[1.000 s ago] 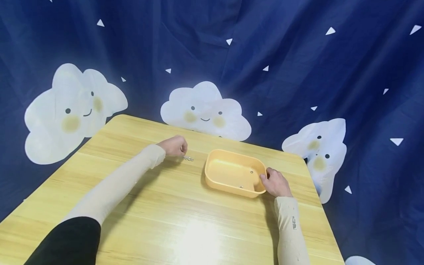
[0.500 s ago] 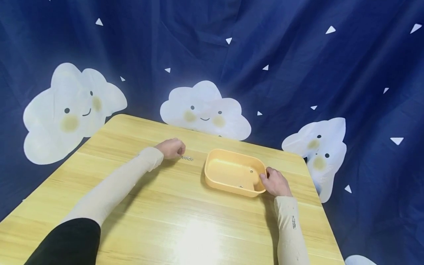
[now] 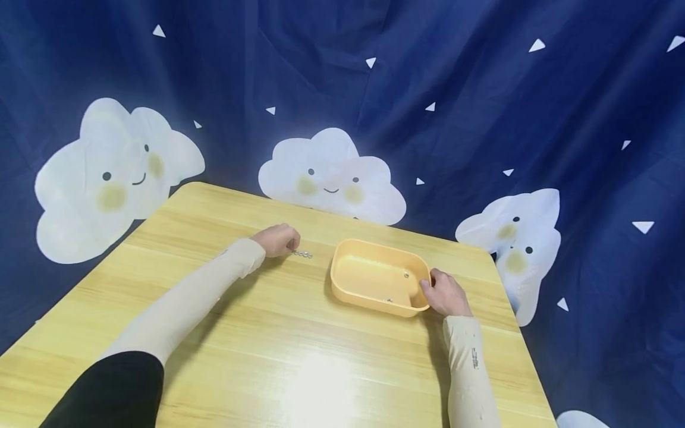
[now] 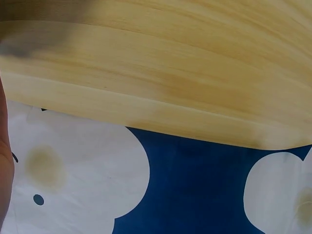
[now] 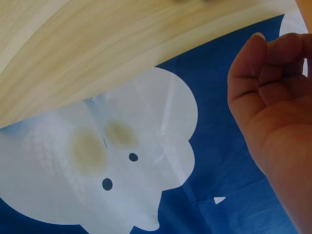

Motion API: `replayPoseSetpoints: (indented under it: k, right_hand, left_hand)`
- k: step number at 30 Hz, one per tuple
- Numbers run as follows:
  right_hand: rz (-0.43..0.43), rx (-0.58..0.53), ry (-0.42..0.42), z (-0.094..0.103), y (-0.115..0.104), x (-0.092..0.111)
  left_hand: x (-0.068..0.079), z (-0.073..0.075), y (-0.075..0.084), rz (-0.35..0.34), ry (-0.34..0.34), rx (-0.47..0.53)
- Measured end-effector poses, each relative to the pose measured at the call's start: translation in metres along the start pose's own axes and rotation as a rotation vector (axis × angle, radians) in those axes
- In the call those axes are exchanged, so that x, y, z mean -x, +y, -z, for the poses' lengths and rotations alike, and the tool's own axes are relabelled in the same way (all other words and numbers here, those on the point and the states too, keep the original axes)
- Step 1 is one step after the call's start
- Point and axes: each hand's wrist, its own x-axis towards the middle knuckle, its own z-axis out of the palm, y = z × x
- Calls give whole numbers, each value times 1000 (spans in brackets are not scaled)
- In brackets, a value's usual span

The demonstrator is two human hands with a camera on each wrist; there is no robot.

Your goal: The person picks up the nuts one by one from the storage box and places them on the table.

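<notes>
In the head view my left hand (image 3: pixel 276 239) is low over the table with fingers curled down at the left end of a short row of small silvery metal pieces (image 3: pixel 304 254). Whether a piece is between those fingertips is hidden. My right hand (image 3: pixel 448 294) grips the right end of a yellow-orange plastic tray (image 3: pixel 369 276), thumb over the rim. Inside the tray lie a small metal piece (image 3: pixel 407 275) near the right and more metal bits (image 3: pixel 389 301) by the front wall. The right wrist view shows the right hand's (image 5: pixel 278 107) curled fingers.
Both hands work above a light wood-grain table (image 3: pixel 257 351), its far edge close beyond the tray. Behind it hangs a dark blue curtain (image 3: pixel 321 65) printed with white clouds and triangles. Only a sliver of the left hand (image 4: pixel 5 170) shows in the left wrist view.
My left hand has shifted slightly left along the row, uncovering more of the silvery pieces, and then stays there. The right hand and the tray keep their places.
</notes>
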Motion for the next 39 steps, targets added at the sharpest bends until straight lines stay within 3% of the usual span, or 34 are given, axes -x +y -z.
replayPoseSetpoints:
  k: [11,23,29,34,39]
  right_hand:
    - [9,-5,20,1,2,-1]
    - [18,-5,26,0,3,-1]
    - [10,-6,26,0,4,-1]
    - [12,-5,26,-2,4,-1]
    - [16,-1,33,-1,3,-1]
  left_hand:
    - [0,4,4,-17,21,3]
    - [2,3,4,-6,1,41]
    - [1,1,-3,-2,1,49]
    - [8,0,-14,42,3,26]
    - [14,8,-19,96,-22,-9]
